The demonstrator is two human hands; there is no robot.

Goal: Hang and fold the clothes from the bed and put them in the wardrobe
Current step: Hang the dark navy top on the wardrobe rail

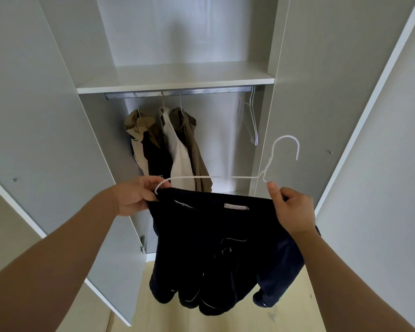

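Both hands, the left hand (132, 196) and the right hand (291, 209), are closed on the dark garment (216, 248) and the white hanger (225, 177), so the hanging step seems unfinished, and next its hook must go up to the rail (177, 92) at twelve o'clock
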